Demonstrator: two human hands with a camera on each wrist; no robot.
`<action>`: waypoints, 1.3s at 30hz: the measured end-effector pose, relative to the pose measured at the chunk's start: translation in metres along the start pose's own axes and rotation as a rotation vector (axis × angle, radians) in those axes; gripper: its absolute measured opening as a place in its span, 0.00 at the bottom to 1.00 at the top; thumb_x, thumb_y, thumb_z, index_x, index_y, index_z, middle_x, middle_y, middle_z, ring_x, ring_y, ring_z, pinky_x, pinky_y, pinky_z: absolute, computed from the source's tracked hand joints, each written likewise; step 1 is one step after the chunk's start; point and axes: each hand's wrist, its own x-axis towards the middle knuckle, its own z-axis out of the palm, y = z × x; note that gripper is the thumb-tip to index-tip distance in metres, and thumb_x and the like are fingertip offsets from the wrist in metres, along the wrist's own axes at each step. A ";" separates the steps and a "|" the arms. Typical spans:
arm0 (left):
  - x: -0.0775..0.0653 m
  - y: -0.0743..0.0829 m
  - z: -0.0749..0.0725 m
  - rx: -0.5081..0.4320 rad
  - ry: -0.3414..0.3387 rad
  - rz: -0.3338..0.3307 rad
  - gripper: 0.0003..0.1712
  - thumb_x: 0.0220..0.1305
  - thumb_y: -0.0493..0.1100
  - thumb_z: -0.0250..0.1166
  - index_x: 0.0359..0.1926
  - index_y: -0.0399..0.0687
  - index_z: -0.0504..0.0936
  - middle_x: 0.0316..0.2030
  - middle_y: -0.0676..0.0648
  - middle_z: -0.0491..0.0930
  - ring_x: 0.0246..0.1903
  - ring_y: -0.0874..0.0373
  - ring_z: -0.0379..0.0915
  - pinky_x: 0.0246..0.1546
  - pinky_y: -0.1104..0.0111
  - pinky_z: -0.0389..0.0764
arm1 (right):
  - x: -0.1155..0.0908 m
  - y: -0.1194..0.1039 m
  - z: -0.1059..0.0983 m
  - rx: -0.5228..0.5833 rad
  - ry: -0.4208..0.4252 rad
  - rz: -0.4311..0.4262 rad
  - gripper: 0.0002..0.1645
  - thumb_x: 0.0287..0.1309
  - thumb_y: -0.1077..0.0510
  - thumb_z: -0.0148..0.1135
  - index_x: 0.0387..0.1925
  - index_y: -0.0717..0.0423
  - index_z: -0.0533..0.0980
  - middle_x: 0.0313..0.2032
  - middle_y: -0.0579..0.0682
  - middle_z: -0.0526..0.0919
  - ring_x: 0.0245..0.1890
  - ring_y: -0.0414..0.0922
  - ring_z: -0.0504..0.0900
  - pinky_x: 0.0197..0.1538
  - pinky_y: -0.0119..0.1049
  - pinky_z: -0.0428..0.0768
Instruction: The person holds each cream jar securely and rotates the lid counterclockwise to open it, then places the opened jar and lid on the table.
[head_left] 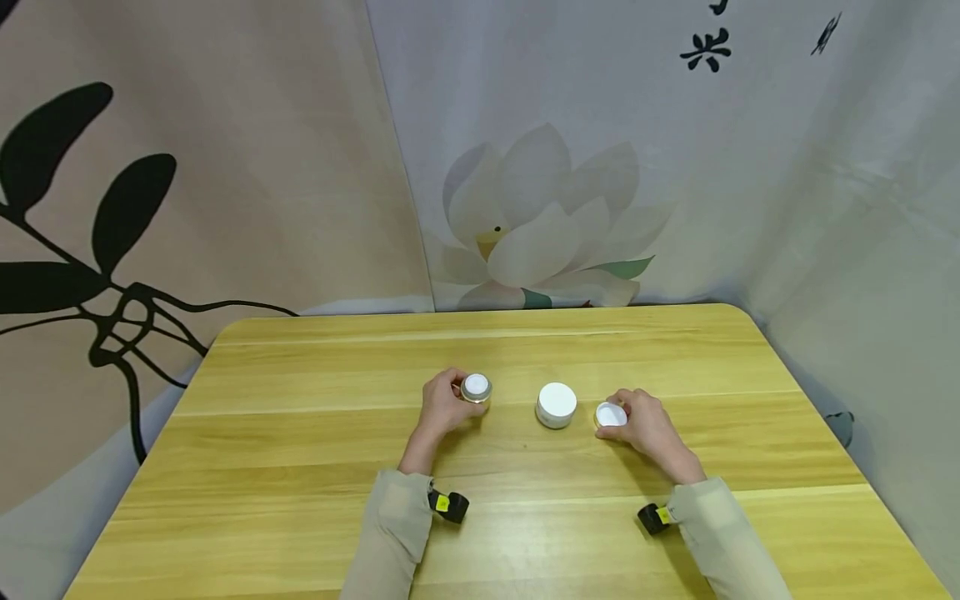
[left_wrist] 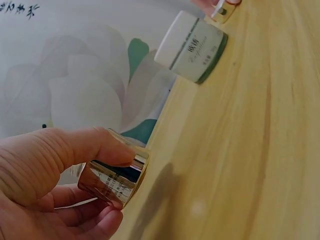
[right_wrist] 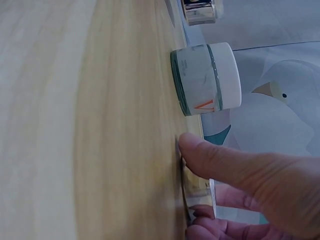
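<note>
My left hand [head_left: 445, 402] grips a small shiny gold jar [left_wrist: 112, 182] between thumb and fingers. Its top shows a white disc inside a ring in the head view, and its shadow falls on the wood beside it. To the right, my right hand [head_left: 647, 423] pinches a gold lid [head_left: 611, 415] by its sides, white inner face up, at the tabletop. Between the hands stands a cream jar [head_left: 557, 406] with a white lid, a pale body and a green base. Neither hand touches it. Print on the cream jar [left_wrist: 195, 47] shows in the left wrist view.
The wooden table [head_left: 517, 525] has rounded far corners. Behind it hangs a curtain [head_left: 300, 167] printed with a pale flower and dark leaves. A small black camera with a yellow tag [head_left: 448, 506] sits at the left wrist, another [head_left: 655, 518] at the right.
</note>
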 end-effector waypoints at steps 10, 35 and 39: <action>0.001 -0.005 0.002 0.007 -0.015 0.002 0.26 0.35 0.31 0.76 0.41 0.33 0.78 0.37 0.41 0.78 0.37 0.50 0.71 0.40 0.60 0.75 | 0.001 0.002 0.002 -0.005 -0.005 0.012 0.29 0.35 0.53 0.78 0.40 0.63 0.78 0.27 0.52 0.75 0.27 0.46 0.70 0.30 0.37 0.69; 0.003 -0.014 0.005 0.031 -0.041 0.005 0.27 0.36 0.32 0.75 0.42 0.33 0.77 0.37 0.40 0.78 0.38 0.49 0.72 0.42 0.59 0.76 | 0.000 0.003 0.003 -0.003 0.007 0.006 0.28 0.35 0.52 0.78 0.39 0.62 0.78 0.27 0.53 0.75 0.27 0.46 0.70 0.30 0.36 0.69; 0.002 -0.015 0.004 0.027 -0.062 0.022 0.29 0.37 0.32 0.75 0.45 0.31 0.75 0.39 0.38 0.77 0.40 0.47 0.73 0.43 0.57 0.76 | 0.000 0.002 0.003 -0.003 0.005 0.008 0.29 0.35 0.52 0.78 0.39 0.63 0.78 0.28 0.53 0.75 0.27 0.46 0.70 0.30 0.37 0.69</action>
